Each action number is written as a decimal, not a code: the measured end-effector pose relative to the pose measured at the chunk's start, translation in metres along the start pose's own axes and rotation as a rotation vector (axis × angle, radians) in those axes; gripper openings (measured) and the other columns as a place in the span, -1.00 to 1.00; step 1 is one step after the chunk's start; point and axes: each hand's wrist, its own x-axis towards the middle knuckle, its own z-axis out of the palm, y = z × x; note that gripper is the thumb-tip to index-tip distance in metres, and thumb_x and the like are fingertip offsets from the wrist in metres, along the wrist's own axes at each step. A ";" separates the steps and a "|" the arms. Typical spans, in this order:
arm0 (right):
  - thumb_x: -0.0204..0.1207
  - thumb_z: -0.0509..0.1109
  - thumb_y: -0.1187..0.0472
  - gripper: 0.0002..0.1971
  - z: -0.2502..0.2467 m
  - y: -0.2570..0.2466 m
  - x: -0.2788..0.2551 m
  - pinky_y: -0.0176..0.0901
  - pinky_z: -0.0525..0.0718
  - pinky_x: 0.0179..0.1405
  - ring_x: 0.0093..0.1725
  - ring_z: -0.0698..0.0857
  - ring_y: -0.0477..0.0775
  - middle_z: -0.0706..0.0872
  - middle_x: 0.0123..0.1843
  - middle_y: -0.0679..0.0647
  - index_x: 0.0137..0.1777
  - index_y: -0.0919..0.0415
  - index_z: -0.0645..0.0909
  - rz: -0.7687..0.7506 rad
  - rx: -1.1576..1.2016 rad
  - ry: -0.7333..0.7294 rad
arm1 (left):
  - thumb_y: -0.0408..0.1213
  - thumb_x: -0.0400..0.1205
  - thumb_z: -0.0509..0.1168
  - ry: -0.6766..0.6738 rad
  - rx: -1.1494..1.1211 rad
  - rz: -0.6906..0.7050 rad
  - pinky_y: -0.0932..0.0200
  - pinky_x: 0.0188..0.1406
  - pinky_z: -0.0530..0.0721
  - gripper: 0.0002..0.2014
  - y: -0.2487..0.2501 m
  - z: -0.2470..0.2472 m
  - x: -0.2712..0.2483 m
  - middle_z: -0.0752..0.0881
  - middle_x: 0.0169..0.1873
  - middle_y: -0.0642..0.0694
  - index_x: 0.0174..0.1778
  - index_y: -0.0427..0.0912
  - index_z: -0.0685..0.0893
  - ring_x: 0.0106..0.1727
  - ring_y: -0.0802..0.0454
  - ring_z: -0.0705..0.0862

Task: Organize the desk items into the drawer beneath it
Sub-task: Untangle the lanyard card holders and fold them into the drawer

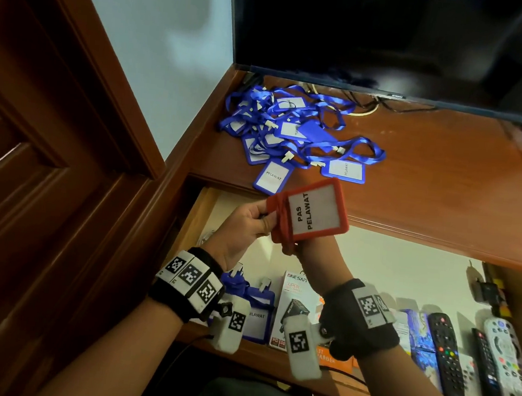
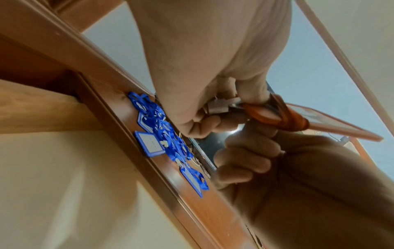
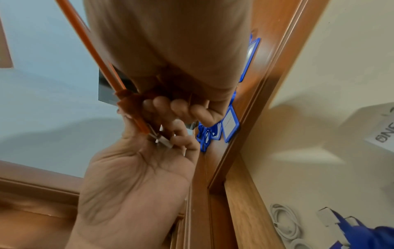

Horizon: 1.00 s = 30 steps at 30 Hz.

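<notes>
Holding one red badge holder (image 1: 310, 213) over the open drawer (image 1: 374, 261), both hands are busy on the same item. Near edge of the drawer already has remotes (image 1: 491, 366) at right, a boxed charger (image 1: 291, 308), and a blue badge (image 1: 256, 314) at left. Left hand (image 1: 248, 225) pinches the clip end, fingers (image 2: 204, 124) curled on the white clip (image 2: 221, 106) and bundled red lanyard (image 2: 283, 118). Right hand (image 3: 170, 70) grips the holder from below, fingers (image 3: 181, 107) wrapped around its lower edge and the strap. The holder sits above the drawer's far left part, just below the table edge (image 1: 408, 233), face up toward the head camera. Its long axis runs from near left to far right, clip end pointing left into the left hand.

Step looks like tidying the strap round the holder before stowing. Next move probably calls for lowering it flat into the drawer beside the blue one. Further back on the table, a tangled pile of blue badges (image 1: 290, 131) remains, with a dark screen (image 1: 393, 35) behind.
</notes>
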 end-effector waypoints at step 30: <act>0.53 0.31 0.39 -0.86 -0.096 0.017 0.073 -0.18 0.50 -0.23 -0.19 0.59 0.04 0.68 -0.17 0.11 -0.18 0.17 0.63 0.220 -0.370 0.046 | -0.47 0.66 0.24 0.217 0.419 -0.253 0.18 -0.01 0.66 -0.81 -0.014 -0.006 0.013 0.74 -0.17 -0.05 -0.16 -0.13 0.68 -0.07 0.05 0.70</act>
